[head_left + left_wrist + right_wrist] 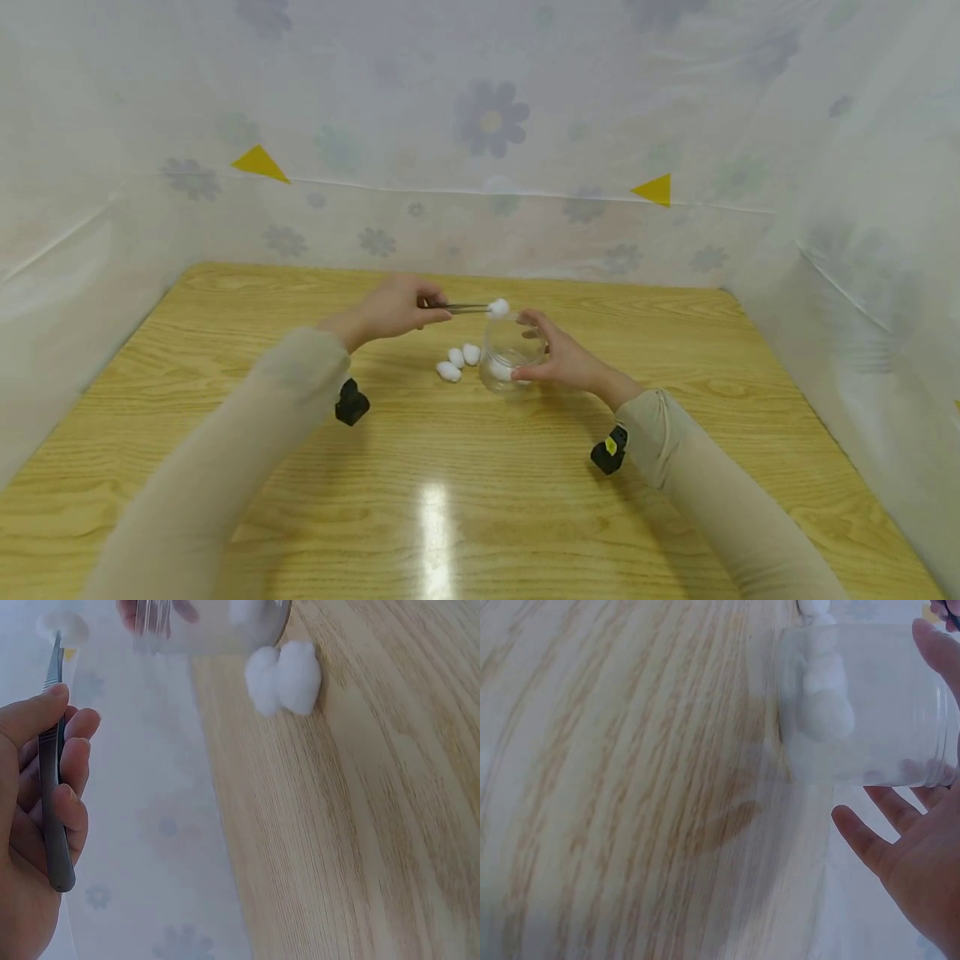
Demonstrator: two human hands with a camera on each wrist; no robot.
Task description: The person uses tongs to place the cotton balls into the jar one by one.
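My left hand (393,307) pinches grey metal tweezers (463,307), and their tips grip a white cotton ball (498,307) just above the rim of a clear jar (510,350). In the left wrist view the tweezers (51,765) run up between thumb and fingers to the cotton ball (61,626). My right hand (561,357) wraps round the jar's right side, thumb low and fingers at the rim. The jar (866,705) stands on the wooden table (480,500) and has cotton balls (826,712) inside. Three loose cotton balls (458,362) lie on the table left of the jar.
White flowered sheeting (487,125) walls the table at the back and on both sides. Black wrist cameras (351,402) sit under both beige sleeves. A light glare (435,533) lies on the wood near the front edge.
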